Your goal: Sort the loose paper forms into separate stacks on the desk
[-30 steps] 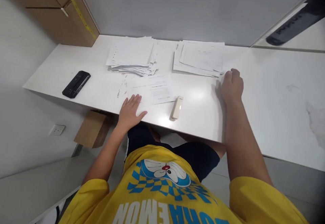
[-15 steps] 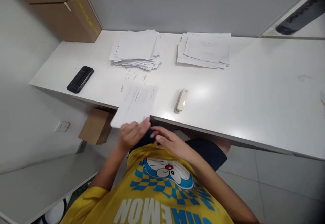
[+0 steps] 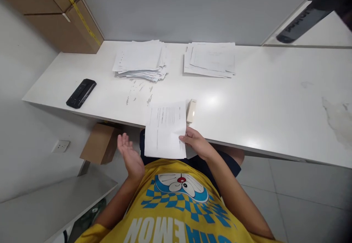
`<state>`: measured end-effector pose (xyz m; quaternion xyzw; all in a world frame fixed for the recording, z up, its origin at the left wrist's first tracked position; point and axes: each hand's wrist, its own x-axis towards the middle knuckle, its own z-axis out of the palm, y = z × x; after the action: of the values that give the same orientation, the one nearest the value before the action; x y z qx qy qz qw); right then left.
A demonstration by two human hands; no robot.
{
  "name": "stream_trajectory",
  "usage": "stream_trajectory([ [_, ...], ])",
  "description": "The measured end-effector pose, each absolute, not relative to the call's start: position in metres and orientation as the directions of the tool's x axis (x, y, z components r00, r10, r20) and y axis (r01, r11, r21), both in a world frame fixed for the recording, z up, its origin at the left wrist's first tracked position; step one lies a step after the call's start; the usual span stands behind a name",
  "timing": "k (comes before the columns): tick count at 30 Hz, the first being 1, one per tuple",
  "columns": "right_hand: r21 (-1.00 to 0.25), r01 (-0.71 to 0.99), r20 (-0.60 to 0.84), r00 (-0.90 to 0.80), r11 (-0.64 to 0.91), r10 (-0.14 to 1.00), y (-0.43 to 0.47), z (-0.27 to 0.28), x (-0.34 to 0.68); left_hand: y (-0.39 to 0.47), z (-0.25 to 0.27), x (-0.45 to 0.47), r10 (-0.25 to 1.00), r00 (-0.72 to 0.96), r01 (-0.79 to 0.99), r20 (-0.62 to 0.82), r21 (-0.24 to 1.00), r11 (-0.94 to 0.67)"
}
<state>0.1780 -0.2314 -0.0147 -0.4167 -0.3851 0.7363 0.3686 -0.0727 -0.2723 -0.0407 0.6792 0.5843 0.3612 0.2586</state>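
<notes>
My right hand [image 3: 196, 142] grips the right edge of some printed paper [image 3: 165, 131], thumb on top and fingers beneath. The paper is held over the front edge of the desk, above my lap; how many sheets it has I cannot tell. To the left of it my left hand [image 3: 130, 156] is raised with its fingers stretched out, touching nothing. A cream stapler [image 3: 191, 111] lies on the desk just beyond my right hand, beside the paper's upper right corner.
On the white desk [image 3: 261, 100] lie a thick paper stack [image 3: 139, 57] and a thinner one [image 3: 210, 59] near the back panel. A black phone-like device [image 3: 81, 93] is at the left. Cardboard boxes [image 3: 66, 26] stand in the back left corner; another box [image 3: 99, 144] sits below.
The paper has shifted right and toward me, now held by my right hand. My left hand has let go of it and moved left, opening its fingers. The view has shifted slightly.
</notes>
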Motion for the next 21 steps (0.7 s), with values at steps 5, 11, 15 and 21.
stream_trajectory([
  [5, -0.932, -0.063, -0.293, -0.446, -0.356, 0.845, -0.23, -0.008, 0.19, -0.266, -0.031, -0.053, 0.952, -0.132, -0.133, -0.277, 0.956, 0.26],
  [11, -0.944, -0.056, -0.309, -0.195, -0.325, 0.931, -0.232, 0.003, 0.184, -0.256, -0.014, -0.039, 0.904, -0.268, -0.283, -0.333, 0.924, 0.256],
  [15, -0.938, -0.109, -0.324, -0.067, -0.33, 0.944, -0.233, 0.001, 0.182, -0.242, -0.002, -0.032, 0.885, -0.365, -0.344, -0.289, 0.925, 0.16],
  [21, -0.972, -0.123, -0.219, 0.155, -0.201, 0.963, -0.236, -0.003, 0.188, -0.224, -0.003, -0.027, 0.901, -0.365, -0.429, -0.235, 0.901, 0.062],
])
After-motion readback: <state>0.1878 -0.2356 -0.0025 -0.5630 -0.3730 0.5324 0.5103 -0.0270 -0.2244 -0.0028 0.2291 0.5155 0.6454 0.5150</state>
